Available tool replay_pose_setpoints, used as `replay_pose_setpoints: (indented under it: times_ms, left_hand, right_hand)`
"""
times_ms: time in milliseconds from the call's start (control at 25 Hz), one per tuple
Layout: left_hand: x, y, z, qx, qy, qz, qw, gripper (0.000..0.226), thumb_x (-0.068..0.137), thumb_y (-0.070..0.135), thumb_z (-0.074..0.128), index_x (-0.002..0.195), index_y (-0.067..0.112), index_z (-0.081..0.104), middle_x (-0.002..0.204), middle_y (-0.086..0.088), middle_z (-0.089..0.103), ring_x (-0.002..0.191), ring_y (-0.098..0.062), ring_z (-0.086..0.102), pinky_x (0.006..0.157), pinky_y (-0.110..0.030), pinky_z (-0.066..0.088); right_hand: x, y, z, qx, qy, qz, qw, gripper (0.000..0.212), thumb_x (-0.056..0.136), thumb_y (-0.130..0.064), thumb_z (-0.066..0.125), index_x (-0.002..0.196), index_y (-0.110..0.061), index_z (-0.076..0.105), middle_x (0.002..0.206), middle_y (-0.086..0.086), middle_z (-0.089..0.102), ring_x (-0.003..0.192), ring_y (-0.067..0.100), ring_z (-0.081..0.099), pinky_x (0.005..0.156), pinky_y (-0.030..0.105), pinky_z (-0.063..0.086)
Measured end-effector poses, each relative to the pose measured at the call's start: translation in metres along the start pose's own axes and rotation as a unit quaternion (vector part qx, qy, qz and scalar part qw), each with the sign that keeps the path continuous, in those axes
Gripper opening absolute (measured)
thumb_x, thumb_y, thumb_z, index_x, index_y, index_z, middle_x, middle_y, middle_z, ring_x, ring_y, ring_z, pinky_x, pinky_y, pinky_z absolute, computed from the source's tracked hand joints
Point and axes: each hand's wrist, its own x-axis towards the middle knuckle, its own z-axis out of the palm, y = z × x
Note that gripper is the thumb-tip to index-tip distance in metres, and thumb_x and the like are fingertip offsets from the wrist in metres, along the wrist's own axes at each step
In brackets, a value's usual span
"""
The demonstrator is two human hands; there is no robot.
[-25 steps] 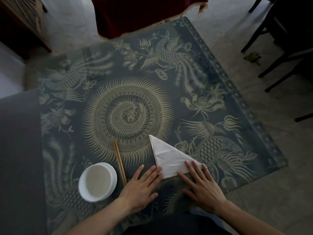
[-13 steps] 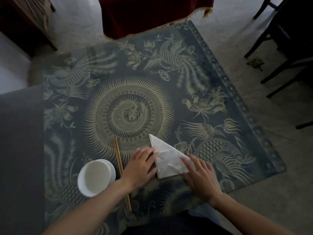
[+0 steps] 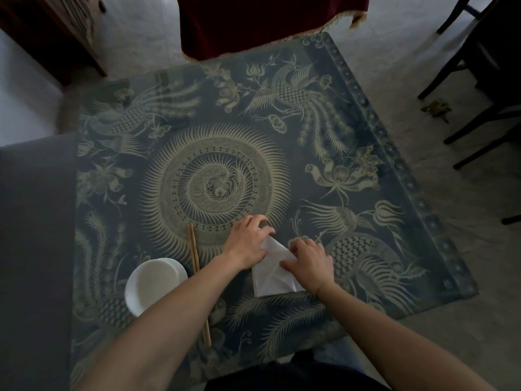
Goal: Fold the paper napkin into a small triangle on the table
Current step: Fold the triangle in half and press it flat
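White and thin, the paper napkin lay on the tabletop between both hands. The left hand pinched its far tip. The right hand pressed down on its right side with bent fingers. It looked light, soft and easy to tear, so corners seemed the best places to hold. A white bowl and chopsticks sat left of the hands.
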Motion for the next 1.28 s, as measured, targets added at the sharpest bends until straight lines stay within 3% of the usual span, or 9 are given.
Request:
replay_pose_setpoints:
  times_ms: [120,320,560,680,920,1160,1280]
  left_hand:
    - [-0.004,-0.001,0.001,-0.010,0.011,0.000,1.000,0.053,0.082,0.030,0.070,0.132,0.028,0.054,0.146,-0.001,0.037,0.132,-0.025,0.031,0.109,-0.045,0.031]
    - [-0.023,-0.003,0.006,-0.079,0.043,-0.046,0.995,0.056,0.082,0.026,0.069,0.134,0.027,0.050,0.144,-0.003,0.038,0.129,-0.027,0.035,0.109,-0.044,0.033]
    - [-0.060,0.004,0.024,-0.128,0.113,-0.098,0.981,0.049,0.087,0.029,0.063,0.134,0.023,0.049,0.122,-0.002,0.049,0.107,-0.024,0.052,0.090,-0.040,0.045]
    - [-0.072,0.010,0.030,-0.136,0.095,-0.143,0.976,0.050,0.088,0.035,0.062,0.134,0.022,0.048,0.114,-0.003,0.052,0.100,-0.025,0.055,0.082,-0.037,0.045]
    - [-0.046,0.006,0.011,-0.216,0.064,-0.257,0.940,0.073,0.084,0.043,0.071,0.145,0.022,0.038,0.131,-0.008,0.046,0.118,-0.028,0.050,0.096,-0.041,0.045]
    - [0.012,0.004,-0.019,-0.195,-0.034,-0.198,0.960,0.082,0.081,0.041,0.074,0.150,0.032,0.031,0.139,-0.008,0.041,0.128,-0.028,0.040,0.104,-0.045,0.040]
    - [0.034,0.010,-0.028,-0.120,-0.068,-0.120,0.983,0.066,0.084,0.032,0.070,0.143,0.038,0.040,0.131,-0.004,0.040,0.122,-0.025,0.040,0.100,-0.042,0.041]
  right_hand:
    - [0.004,-0.004,0.000,0.032,-0.032,0.025,0.999,0.024,0.077,-0.041,0.066,0.095,-0.025,0.064,0.111,-0.001,0.052,0.107,0.026,0.047,0.084,0.043,0.044]
    - [0.010,0.004,-0.011,0.089,-0.024,0.013,0.996,0.011,0.076,-0.033,0.069,0.074,-0.024,0.063,0.082,-0.007,0.062,0.081,0.018,0.059,0.074,0.040,0.053]
    - [0.017,0.000,-0.012,0.062,-0.057,-0.027,0.996,0.019,0.081,-0.042,0.068,0.093,-0.026,0.069,0.085,-0.009,0.061,0.083,0.015,0.059,0.069,0.032,0.049]
    - [0.017,-0.007,-0.007,0.030,-0.059,-0.028,0.997,0.020,0.080,-0.041,0.066,0.087,-0.023,0.069,0.076,-0.009,0.059,0.077,0.016,0.058,0.066,0.034,0.051]
    - [0.015,0.000,-0.003,0.092,-0.069,0.019,0.993,0.016,0.079,-0.030,0.070,0.068,-0.025,0.060,0.073,-0.004,0.062,0.075,0.019,0.059,0.066,0.033,0.048]
    - [0.007,0.013,-0.005,0.152,-0.071,0.060,0.984,0.009,0.078,-0.029,0.072,0.071,-0.029,0.066,0.076,-0.005,0.069,0.077,0.017,0.063,0.069,0.030,0.050]
    - [0.004,0.019,-0.009,0.124,-0.064,0.044,0.989,0.005,0.080,-0.030,0.070,0.079,-0.026,0.067,0.079,-0.004,0.068,0.078,0.017,0.062,0.069,0.033,0.052]
